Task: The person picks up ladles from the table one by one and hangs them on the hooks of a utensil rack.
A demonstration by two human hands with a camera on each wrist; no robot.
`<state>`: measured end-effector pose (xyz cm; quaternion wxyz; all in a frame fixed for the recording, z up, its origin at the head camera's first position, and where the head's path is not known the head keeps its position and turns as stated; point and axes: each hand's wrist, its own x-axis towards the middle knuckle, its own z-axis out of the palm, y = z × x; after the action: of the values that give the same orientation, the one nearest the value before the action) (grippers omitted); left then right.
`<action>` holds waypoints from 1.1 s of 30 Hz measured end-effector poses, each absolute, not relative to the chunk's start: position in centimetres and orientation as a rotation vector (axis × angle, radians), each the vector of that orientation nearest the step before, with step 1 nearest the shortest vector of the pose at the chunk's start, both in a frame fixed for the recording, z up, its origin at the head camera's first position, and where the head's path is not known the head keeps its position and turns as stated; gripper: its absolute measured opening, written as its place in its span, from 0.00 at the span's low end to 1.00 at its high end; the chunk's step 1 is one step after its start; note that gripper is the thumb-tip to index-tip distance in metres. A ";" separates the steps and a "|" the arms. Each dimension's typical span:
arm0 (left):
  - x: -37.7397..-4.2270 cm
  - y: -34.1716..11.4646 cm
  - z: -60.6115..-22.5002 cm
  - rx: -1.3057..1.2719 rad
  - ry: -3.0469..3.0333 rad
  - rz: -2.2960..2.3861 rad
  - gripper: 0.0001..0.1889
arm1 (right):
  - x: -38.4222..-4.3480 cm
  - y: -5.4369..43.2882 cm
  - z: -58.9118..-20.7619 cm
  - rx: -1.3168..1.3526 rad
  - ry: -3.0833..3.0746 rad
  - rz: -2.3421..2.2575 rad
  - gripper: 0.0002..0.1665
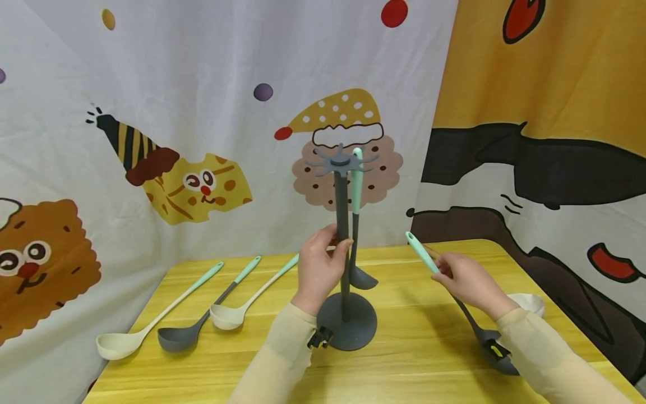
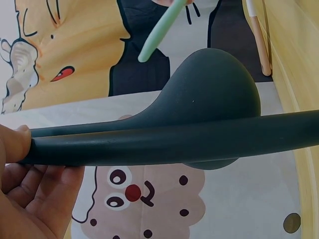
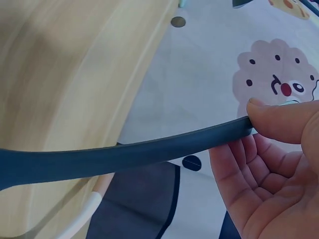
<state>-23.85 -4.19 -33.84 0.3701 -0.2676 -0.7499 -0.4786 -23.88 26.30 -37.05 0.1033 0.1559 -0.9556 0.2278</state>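
Observation:
My left hand (image 1: 320, 268) grips the dark grey pole of a utensil stand (image 1: 341, 202) with a round base and a ring of hooks on top. From one hook on its right side hangs a dark grey ladle (image 1: 356, 191) with a mint handle. In the left wrist view, that ladle's bowl (image 2: 214, 84) shows just behind the pole (image 2: 149, 144). To the right, my right hand (image 1: 469, 280) pinches another dark grey ladle (image 1: 423, 252) near its mint handle, which points up and left. Its bowl is low over the table, partly covered by my sleeve. The right wrist view shows its grey shaft (image 3: 149, 152) between thumb and fingers.
On the left of the wooden table (image 1: 282, 370) lie a cream ladle (image 1: 118, 345), a dark grey ladle (image 1: 179, 338) and a smaller cream ladle (image 1: 227, 317), all with mint handles. A white utensil (image 1: 527, 303) lies behind my right forearm. A printed cloth (image 1: 212, 73) hangs behind.

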 end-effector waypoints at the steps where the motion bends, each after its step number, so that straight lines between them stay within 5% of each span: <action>1: -23.8 -4.2 -33.8 -0.689 -1.923 -1.227 0.11 | -23.9 26.2 -37.0 0.461 -2.813 0.676 0.08; 33: -23.7 -4.2 -33.6 -0.666 -1.952 -1.244 0.11 | -22.9 23.6 -34.8 0.495 -2.614 0.840 0.10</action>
<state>-23.70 -4.17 -33.63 0.3583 -0.2581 -0.7566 -0.4822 -22.89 23.57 -34.80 0.1748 0.1748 -0.9225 0.2965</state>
